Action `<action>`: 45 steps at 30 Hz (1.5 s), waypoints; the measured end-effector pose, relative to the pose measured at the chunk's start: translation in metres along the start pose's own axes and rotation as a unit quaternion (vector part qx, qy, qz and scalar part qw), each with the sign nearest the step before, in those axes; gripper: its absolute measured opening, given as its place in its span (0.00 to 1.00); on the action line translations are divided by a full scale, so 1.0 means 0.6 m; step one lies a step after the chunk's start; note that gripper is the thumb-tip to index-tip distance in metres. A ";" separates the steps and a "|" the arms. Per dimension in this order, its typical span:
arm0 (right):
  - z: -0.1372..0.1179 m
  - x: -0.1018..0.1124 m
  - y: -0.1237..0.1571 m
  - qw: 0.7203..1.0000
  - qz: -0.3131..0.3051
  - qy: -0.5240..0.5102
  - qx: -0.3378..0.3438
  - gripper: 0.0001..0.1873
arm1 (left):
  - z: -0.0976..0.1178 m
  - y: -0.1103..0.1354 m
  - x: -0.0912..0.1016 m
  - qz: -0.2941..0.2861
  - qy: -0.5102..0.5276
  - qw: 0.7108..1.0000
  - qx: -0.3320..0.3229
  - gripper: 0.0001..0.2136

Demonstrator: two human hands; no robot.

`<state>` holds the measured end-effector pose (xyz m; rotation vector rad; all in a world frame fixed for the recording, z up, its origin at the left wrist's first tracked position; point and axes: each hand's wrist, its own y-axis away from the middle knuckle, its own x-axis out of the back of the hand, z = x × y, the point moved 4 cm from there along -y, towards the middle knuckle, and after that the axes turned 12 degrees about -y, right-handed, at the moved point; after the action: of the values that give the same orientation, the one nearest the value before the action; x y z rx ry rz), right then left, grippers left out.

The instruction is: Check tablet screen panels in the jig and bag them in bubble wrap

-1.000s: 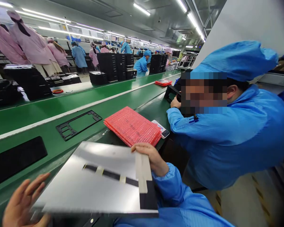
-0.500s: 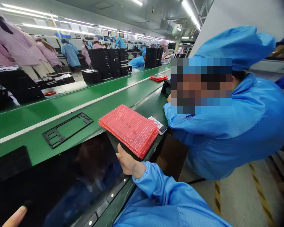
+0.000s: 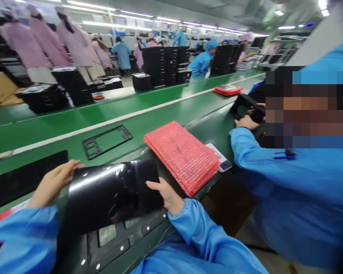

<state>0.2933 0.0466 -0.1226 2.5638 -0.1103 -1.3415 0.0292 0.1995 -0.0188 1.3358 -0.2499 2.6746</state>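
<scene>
While the green bench [image 3: 148, 111] stretches away toward two o'clock from the glossy black panel [image 3: 114, 194], a co-worker [image 3: 291, 190] in blue leans in at three. Held above a black frame with white dots [image 3: 121, 248], the panel is tilted, its shiny face toward the camera, its long axis running from nine to three o'clock, right end slightly higher. Red bubble-wrap pouches [image 3: 181, 158] lie stacked at two, a flat black sheet [image 3: 28, 177] between nine and ten, a thin black frame [image 3: 100, 149] at twelve. The right hand [image 3: 170, 195] grips the panel's right edge, thumb on its face; the left hand's [image 3: 55, 182] bent fingers meet the upper left corner, thumb hidden, so I cannot tell how closed it is.
</scene>
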 end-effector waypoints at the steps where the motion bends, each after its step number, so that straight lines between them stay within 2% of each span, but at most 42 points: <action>1: 0.000 0.001 0.001 1.000 0.000 -0.002 -0.002 0.24 | -0.009 -0.028 -0.006 -0.008 -0.015 1.000 0.007 0.33; 4: 0.000 0.004 0.004 1.000 0.012 -0.021 -0.010 0.23 | -0.046 -0.109 -0.026 -0.001 -0.111 0.988 0.103 0.44; 6: -0.001 0.004 0.006 0.999 0.020 -0.032 -0.005 0.22 | -0.067 -0.156 -0.045 0.009 -0.175 0.973 0.152 0.45; 9: -0.005 0.000 0.010 0.999 0.014 -0.036 0.010 0.19 | -0.091 -0.204 -0.079 0.024 -0.196 0.958 0.208 0.48; 12: -0.007 -0.003 0.014 0.999 0.015 -0.042 0.008 0.17 | -0.106 -0.232 -0.102 0.032 -0.184 0.954 0.234 0.48; 14: -0.007 -0.004 0.015 0.999 0.017 -0.045 0.006 0.17 | -0.113 -0.241 -0.103 0.042 -0.168 0.954 0.247 0.47; 19: -0.007 0.000 0.019 0.998 0.039 -0.054 0.004 0.24 | -0.131 -0.236 -0.065 0.060 -0.056 0.954 0.288 0.46; 21: -0.007 0.004 0.020 0.997 0.059 -0.052 0.003 0.27 | -0.139 -0.222 -0.048 0.045 0.029 0.952 0.302 0.41; 23: -0.008 0.007 0.020 0.996 0.070 -0.048 0.014 0.28 | -0.144 -0.197 -0.034 0.015 0.130 0.943 0.305 0.29; 26: -0.010 0.011 0.022 0.996 0.069 -0.041 0.036 0.29 | -0.146 -0.140 -0.020 -0.013 0.273 0.919 0.283 0.15; 28: -0.008 0.015 0.024 0.996 0.068 -0.036 0.035 0.28 | -0.143 -0.093 -0.012 0.001 0.349 0.902 0.254 0.11; 31: -0.006 0.026 0.026 0.995 0.082 -0.024 0.041 0.26 | -0.132 -0.017 -0.003 0.040 0.428 0.880 0.203 0.12; 35: -0.007 0.033 0.026 0.993 0.099 -0.017 0.062 0.21 | -0.108 0.079 0.009 0.063 0.478 0.864 0.148 0.15; 40: -0.013 0.030 0.028 0.986 0.132 -0.038 0.090 0.19 | -0.074 0.175 0.021 0.042 0.471 0.873 0.119 0.18; 43: -0.020 0.029 0.029 0.980 0.166 -0.034 0.103 0.18 | -0.062 0.213 0.017 0.019 0.465 0.875 0.134 0.20; 45: -0.028 0.029 0.033 0.976 0.180 0.008 0.119 0.16 | -0.058 0.229 0.008 -0.003 0.472 0.870 0.145 0.20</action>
<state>0.3176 0.0272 -0.1223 2.5734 -0.7367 -1.2289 -0.0281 0.0726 -0.0472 -0.0691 0.2788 3.0501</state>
